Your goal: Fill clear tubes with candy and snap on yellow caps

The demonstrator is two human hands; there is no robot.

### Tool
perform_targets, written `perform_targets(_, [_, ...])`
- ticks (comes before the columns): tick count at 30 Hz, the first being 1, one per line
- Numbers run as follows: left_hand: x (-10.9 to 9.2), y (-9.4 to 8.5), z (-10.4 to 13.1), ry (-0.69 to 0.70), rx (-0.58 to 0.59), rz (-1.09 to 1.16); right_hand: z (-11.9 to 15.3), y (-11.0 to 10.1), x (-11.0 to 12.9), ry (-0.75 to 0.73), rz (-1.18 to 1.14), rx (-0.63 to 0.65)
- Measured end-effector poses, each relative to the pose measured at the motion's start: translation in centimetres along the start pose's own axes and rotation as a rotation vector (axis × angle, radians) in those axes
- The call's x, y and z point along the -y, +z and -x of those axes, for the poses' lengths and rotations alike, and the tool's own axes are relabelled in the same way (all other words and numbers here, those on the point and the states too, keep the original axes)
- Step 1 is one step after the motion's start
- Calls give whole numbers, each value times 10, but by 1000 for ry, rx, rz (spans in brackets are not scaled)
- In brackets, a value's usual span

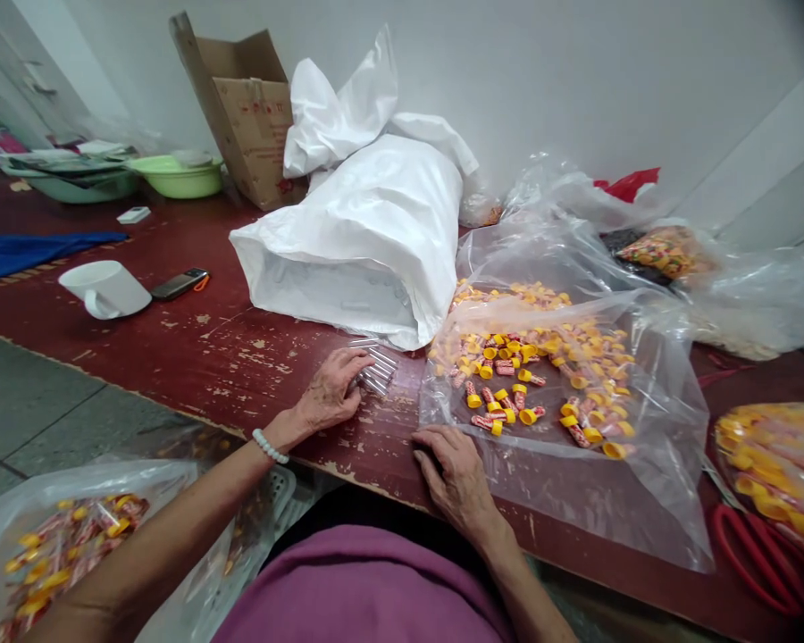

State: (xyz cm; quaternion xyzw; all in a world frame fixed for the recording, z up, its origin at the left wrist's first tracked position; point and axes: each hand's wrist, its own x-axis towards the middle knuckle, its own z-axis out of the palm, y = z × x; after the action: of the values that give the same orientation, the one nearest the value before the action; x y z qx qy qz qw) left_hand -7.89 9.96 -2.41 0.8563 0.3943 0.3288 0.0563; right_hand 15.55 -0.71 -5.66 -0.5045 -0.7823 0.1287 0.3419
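Observation:
My left hand (pixel 333 389), with a pale bead bracelet (pixel 269 446) at the wrist, curls its fingers over the near ends of several clear tubes (pixel 379 368) lying side by side on the table. My right hand (pixel 456 469) rests at the table's front edge, fingers loosely bent and slightly apart, with nothing visible in them. Just beyond it, a clear plastic bag (pixel 663 500) lies flat, with many small red-patterned tubes with yellow caps (pixel 502 397) in and on it. Behind the clear tubes, a white sack (pixel 389 205) lies with its mouth towards me, more clear pieces inside.
On the left are a white mug (pixel 107 290), a phone (pixel 180 284) and a blue cloth (pixel 33 254). A cardboard box (pixel 258 134) and green basins (pixel 178 177) stand behind. Red-handled scissors (pixel 754 558) lie right, beside bagged yellow-capped pieces (pixel 777 464). Another filled bag (pixel 167 487) sits below the table, left.

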Motion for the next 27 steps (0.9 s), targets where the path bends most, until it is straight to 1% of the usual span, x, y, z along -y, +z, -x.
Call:
perform_targets(1, [-3,1,1,-9,-8,-35,0,0,0,0,1,2])
perform_targets(4, [-7,4,4,-97,-56,-125,1,0,0,-4,1,6])
perform_targets(6, [-8,4,6,-118,-49,-165,1,0,-1,-4,3,7])
perform_targets(11, [-11,9,1,-27,102,-252,1,0,0,-2,10,4])
perform_targets(16, [-9,19,-15,-14,226,-331,0,0,0,2,13,15])
perform_targets(21, [-7,19,-30,41,333,-342,0,-1,1,9,11,13])
perform_targets(23, [-5,19,-31,50,354,-329,0,-1,1,7,11,6])
perform_targets(27, [1,21,-27,52,322,-314,0,0,-1,-6,-1,-8])
